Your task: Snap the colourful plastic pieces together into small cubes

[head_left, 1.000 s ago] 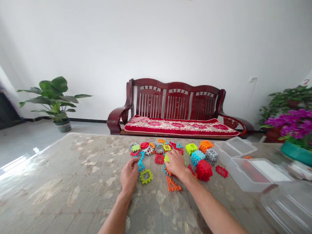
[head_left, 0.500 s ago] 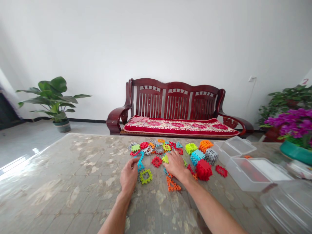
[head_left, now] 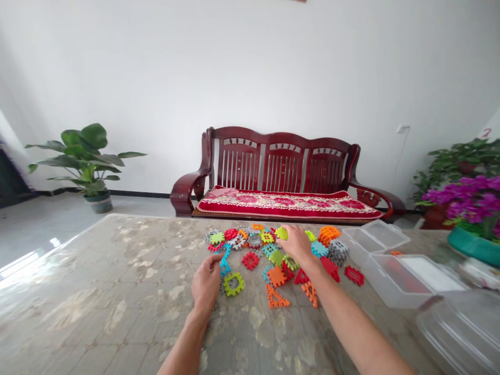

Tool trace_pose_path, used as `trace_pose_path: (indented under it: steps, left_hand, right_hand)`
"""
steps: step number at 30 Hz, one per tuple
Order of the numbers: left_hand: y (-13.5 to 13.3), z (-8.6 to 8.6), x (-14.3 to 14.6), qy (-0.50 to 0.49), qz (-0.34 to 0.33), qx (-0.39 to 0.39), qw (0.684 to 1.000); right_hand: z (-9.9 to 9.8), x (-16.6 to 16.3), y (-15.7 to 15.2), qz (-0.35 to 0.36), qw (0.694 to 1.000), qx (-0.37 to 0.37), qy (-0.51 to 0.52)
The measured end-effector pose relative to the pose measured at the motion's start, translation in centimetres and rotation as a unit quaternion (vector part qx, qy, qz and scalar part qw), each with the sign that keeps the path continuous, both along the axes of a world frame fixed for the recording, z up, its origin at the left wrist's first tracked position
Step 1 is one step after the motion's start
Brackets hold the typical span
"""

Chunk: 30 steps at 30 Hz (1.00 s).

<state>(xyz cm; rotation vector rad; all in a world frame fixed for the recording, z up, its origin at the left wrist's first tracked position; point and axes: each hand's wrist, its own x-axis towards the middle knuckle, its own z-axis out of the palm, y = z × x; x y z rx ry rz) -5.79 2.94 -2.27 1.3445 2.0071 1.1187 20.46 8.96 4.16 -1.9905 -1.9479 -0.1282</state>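
My left hand (head_left: 206,281) rests at the left edge of the scattered plastic pieces, thumb and fingers closed on a blue toothed building tile (head_left: 225,262). A yellow-green square tile (head_left: 233,284) with an open middle lies just beside it. Farther out, my right hand (head_left: 297,244) pinches a yellow-green toothed tile (head_left: 282,233) above the heap. Below that hand lie an orange square tile (head_left: 277,276) and an orange triangle tile (head_left: 276,297). Right of it are stacks of orange tiles (head_left: 329,234), grey tiles (head_left: 338,252) and blue tiles (head_left: 319,249). My forearm partly covers the red tiles (head_left: 330,269).
Clear plastic boxes (head_left: 402,291) stand on the table (head_left: 117,291) at the right, near a transparent lid (head_left: 464,323). A purple flower pot (head_left: 474,246) sits beyond them. A wooden bench (head_left: 283,161) is behind the table, and a potted plant (head_left: 97,202) stands at the left.
My right hand has moved away from me and slightly right, with a yellow-green tile now in its fingers. Pieces it covered now show. My left hand has barely moved.
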Motion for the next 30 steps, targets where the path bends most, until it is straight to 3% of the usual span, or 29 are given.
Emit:
trace_pose_path:
  steps: [4,9,20,24,30]
  left_hand:
    - [0.1,-0.2,-0.1,-0.001,-0.005,-0.002,1.0]
    - [0.1,-0.1,0.0,0.006,-0.004,-0.004,1.0]
    - [0.3,-0.8,-0.2,0.011,-0.003,0.012,1.0]
    - [0.3,-0.7,-0.2,0.009,-0.003,0.011,1.0]
    - [0.1,-0.3,-0.1,0.016,-0.003,0.003,1.0]
  right_hand:
    - [1.5,2.9,1.4,-0.069,0.997,-0.016,-0.044]
    - [1.7,6.0,2.3,-0.128,0.985,-0.078,-0.08]
    - [1.1,7.7,2.3,-0.158,0.978,-0.123,-0.061]
    - [1.6,6.7,1.5,-0.126,0.986,-0.074,-0.076]
    - [-0.2,1.9,-2.3,0.032,0.998,-0.038,-0.029]
